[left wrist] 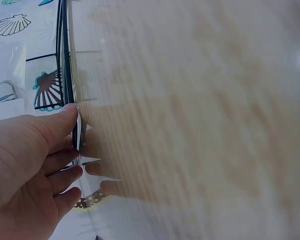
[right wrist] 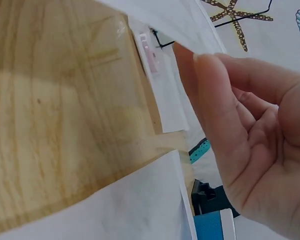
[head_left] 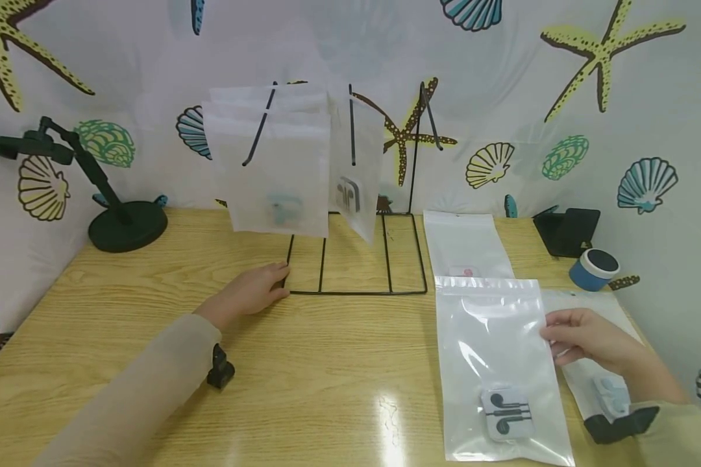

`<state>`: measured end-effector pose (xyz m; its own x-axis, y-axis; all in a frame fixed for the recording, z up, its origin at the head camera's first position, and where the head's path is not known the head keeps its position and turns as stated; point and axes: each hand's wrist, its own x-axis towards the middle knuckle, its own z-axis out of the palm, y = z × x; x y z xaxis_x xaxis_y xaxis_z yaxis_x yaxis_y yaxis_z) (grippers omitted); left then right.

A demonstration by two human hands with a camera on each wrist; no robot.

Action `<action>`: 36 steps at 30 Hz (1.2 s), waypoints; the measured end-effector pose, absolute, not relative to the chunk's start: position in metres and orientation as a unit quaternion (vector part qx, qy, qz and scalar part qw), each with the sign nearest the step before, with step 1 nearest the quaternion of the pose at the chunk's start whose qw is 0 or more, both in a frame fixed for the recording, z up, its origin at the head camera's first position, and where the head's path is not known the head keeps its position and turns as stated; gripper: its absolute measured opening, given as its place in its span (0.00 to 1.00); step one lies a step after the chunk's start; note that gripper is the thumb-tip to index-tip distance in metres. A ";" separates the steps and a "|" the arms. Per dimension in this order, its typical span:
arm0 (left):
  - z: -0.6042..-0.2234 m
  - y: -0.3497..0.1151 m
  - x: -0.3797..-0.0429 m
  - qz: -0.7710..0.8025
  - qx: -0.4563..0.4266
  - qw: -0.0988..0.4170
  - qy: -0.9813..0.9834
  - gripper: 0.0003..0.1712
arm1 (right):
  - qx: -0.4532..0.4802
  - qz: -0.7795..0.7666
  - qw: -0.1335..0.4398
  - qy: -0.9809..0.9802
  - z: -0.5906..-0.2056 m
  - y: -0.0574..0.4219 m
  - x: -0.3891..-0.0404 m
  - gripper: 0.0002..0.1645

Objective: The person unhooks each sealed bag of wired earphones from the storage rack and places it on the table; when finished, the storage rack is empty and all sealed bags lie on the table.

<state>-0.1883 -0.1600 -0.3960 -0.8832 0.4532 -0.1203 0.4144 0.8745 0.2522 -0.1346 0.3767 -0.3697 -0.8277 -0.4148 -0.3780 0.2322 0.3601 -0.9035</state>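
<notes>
The head view showed the left hand [head_left: 251, 292] resting on the desk [head_left: 327, 376] with its fingers straight against the front left corner of the black wire rack [head_left: 356, 259]. The left wrist view confirmed what the head view left unclear: the fingers [left wrist: 65, 117] touched the wire base [left wrist: 76, 132] without curling round it.

The right hand [head_left: 584, 337] lay at the right edge of a clear zip bag [head_left: 496, 370] flat on the desk, with a dark earphone case [head_left: 505, 415] in its lower part. In the head view the fingers were bent at the bag's edge; the right wrist view showed the thumb [right wrist: 215, 105] set against the film, though the grip itself was partly hidden.

Frosted bags [head_left: 274, 162] hung from the rack's hooks. A second bag [head_left: 467, 243] lay behind the first, and a third [head_left: 604, 383] lay under the right hand. A black lamp stand [head_left: 117, 220], a blue tape roll [head_left: 594, 269] and a black holder [head_left: 566, 230] stood at the desk's back edge.
</notes>
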 end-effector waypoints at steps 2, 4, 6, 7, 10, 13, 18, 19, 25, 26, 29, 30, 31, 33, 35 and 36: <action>-0.397 -0.160 -0.188 0.112 0.225 0.086 0.964 0.31 | -0.047 -0.532 0.288 0.795 -0.374 0.376 -0.135 0.18; -0.398 -0.161 -0.189 0.112 0.229 0.081 0.963 0.31 | -0.041 -0.510 0.290 0.808 -0.377 0.375 -0.134 0.23; -0.399 -0.162 -0.189 0.111 0.231 0.079 0.963 0.31 | -0.041 -0.501 0.298 0.812 -0.381 0.374 -0.133 0.24; -0.399 -0.163 -0.190 0.111 0.232 0.078 0.963 0.31 | -0.042 -0.496 0.303 0.813 -0.382 0.374 -0.133 0.23; -0.399 -0.163 -0.190 0.116 0.231 0.084 0.963 0.32 | -0.041 -0.487 0.313 0.814 -0.384 0.373 -0.133 0.20; -0.398 -0.162 -0.190 0.122 0.225 0.091 0.962 0.32 | -0.036 -0.474 0.320 0.820 -0.386 0.372 -0.133 0.19; -0.399 -0.162 -0.191 0.120 0.224 0.090 0.963 0.32 | -0.026 -0.453 0.329 0.828 -0.388 0.371 -0.134 0.20; -0.400 -0.163 -0.191 0.119 0.223 0.090 0.963 0.32 | -0.024 -0.450 0.331 0.829 -0.388 0.371 -0.134 0.20; -0.402 -0.163 -0.192 0.114 0.217 0.092 0.965 0.32 | -0.021 -0.439 0.343 0.830 -0.388 0.371 -0.133 0.18; -0.402 -0.163 -0.192 0.114 0.217 0.092 0.965 0.32 | -0.022 -0.436 0.343 0.831 -0.388 0.371 -0.133 0.18; -0.401 -0.163 -0.192 0.114 0.221 0.091 0.964 0.32 | -0.016 -0.426 0.344 0.837 -0.388 0.371 -0.132 0.18; -0.401 -0.163 -0.192 0.115 0.222 0.090 0.964 0.32 | -0.014 -0.423 0.345 0.838 -0.388 0.371 -0.132 0.18; -0.401 -0.163 -0.192 0.116 0.222 0.090 0.964 0.32 | -0.013 -0.420 0.344 0.839 -0.388 0.371 -0.132 0.18; -0.401 -0.162 -0.191 0.116 0.222 0.091 0.964 0.32 | -0.008 -0.417 0.345 0.841 -0.389 0.371 -0.132 0.18; -0.401 -0.162 -0.191 0.115 0.220 0.092 0.964 0.32 | -0.005 -0.415 0.344 0.842 -0.389 0.371 -0.132 0.18; -0.401 -0.162 -0.191 0.115 0.219 0.093 0.965 0.32 | -0.006 -0.415 0.343 0.843 -0.389 0.371 -0.132 0.18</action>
<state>-0.1908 -0.1623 -0.4010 -0.8873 0.4429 -0.1283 0.4004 0.8781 0.2622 -0.1319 0.3714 -0.3894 -0.7640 -0.2953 -0.5737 0.2746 0.6557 -0.7033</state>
